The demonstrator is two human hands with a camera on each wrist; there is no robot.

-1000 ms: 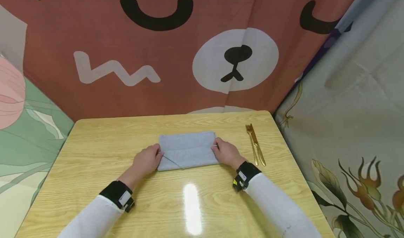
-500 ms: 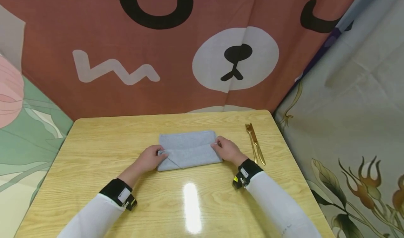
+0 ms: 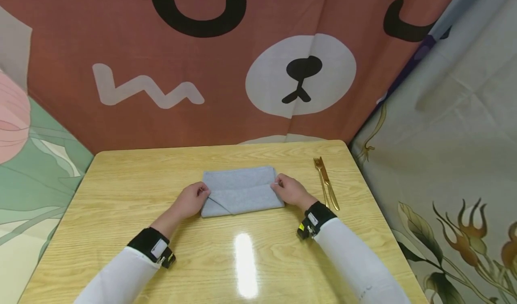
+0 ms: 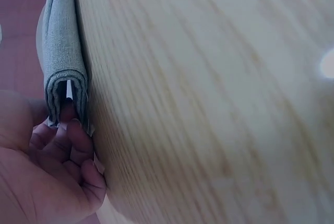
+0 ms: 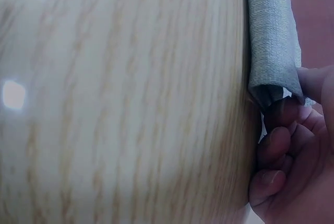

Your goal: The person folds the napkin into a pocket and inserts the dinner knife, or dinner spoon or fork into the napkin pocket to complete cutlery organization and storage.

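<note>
White sleeves (image 3: 359,261), black wristbands (image 3: 146,241), pale labels (image 3: 159,249), yellow mark (image 3: 301,227)

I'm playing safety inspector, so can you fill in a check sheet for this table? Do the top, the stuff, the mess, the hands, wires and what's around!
Surface: light wood-look table with a bright glare patch.
Job's things: grey-blue cloth, folded, a slanting fold line at its near left.
Clutter: gold fork and knife, close together, right of the cloth.
Grips: left grip pinches the cloth's left end; right grip pinches its right end.
Cables: nothing seen.
Surroundings: reddish-brown cartoon hanging behind; plant-patterned fabric at right.
</note>
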